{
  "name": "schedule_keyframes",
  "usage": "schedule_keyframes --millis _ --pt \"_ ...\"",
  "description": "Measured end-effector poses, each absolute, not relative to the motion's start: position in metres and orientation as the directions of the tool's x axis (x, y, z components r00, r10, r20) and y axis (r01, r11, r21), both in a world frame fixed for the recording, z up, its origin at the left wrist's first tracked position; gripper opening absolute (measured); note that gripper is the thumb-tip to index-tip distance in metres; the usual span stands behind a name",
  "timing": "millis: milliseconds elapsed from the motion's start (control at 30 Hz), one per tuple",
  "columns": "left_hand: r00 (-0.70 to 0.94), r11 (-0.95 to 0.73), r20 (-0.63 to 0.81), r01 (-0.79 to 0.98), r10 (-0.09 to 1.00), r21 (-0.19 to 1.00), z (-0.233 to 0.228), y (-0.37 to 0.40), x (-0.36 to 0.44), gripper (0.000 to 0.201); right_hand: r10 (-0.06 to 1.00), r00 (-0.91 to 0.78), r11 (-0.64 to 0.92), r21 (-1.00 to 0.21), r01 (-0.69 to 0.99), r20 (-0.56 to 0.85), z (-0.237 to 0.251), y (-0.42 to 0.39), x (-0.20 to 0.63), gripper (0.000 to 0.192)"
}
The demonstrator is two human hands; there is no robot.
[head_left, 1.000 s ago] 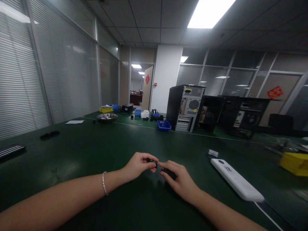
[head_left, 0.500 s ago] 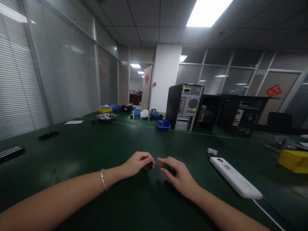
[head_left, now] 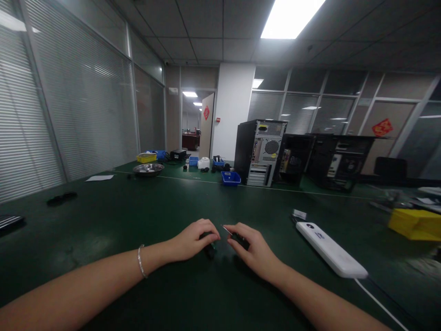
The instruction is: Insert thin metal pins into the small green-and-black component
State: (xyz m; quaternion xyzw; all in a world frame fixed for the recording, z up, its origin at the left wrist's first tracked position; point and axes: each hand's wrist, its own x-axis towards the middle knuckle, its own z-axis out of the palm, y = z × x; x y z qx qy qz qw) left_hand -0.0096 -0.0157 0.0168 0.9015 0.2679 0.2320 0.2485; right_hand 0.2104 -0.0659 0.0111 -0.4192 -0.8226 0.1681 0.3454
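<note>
My left hand (head_left: 193,240) rests low on the dark green table (head_left: 103,225), fingers curled over a small black part (head_left: 209,249) that pokes out beneath them. My right hand (head_left: 253,250) sits just to its right, pinching a small dark tool with a thin metal tip (head_left: 227,230) pointing toward the left hand. The two hands are a few centimetres apart. A silver bracelet circles my left wrist (head_left: 140,261).
A white power strip (head_left: 329,250) with a cable lies to the right. A yellow bin (head_left: 413,224) stands at far right. Computer towers (head_left: 260,152), a blue tray (head_left: 230,178), a metal bowl (head_left: 148,168) and small bins sit at the back. Black items (head_left: 61,198) lie at left.
The hands were joined at a small part a second ago. They have since separated and dropped to the table, the left hand keeping the black part.
</note>
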Motion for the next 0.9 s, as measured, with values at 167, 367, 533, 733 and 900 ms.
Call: schedule_keyframes --millis 167,367,533,733,900 --pt "0.681 -0.665 0.158 0.594 0.715 0.452 0.028 -0.020 -0.014 0.042 0.842 -0.384 0.538 -0.544 0.644 0.378 0.007 -0.061 0.204 0.011" --pt "0.769 -0.734 0.069 0.574 0.635 0.364 0.036 -0.026 -0.017 0.041 0.843 -0.451 0.537 -0.452 0.712 0.292 0.002 -0.059 0.188 0.022" --pt "0.820 -0.678 -0.018 0.485 0.572 0.552 0.042 -0.014 -0.028 0.039 0.836 -0.471 0.548 -0.444 0.709 0.281 0.003 -0.061 0.184 0.025" --pt "0.828 -0.616 -0.052 0.455 0.558 0.643 0.035 0.006 -0.039 0.050 0.850 -0.463 0.521 -0.528 0.671 0.250 0.005 -0.060 0.188 0.026" --pt "0.843 -0.676 -0.035 0.454 0.536 0.581 0.031 0.007 -0.040 0.058 0.848 -0.478 0.513 -0.583 0.630 0.229 0.002 -0.056 0.192 0.031"
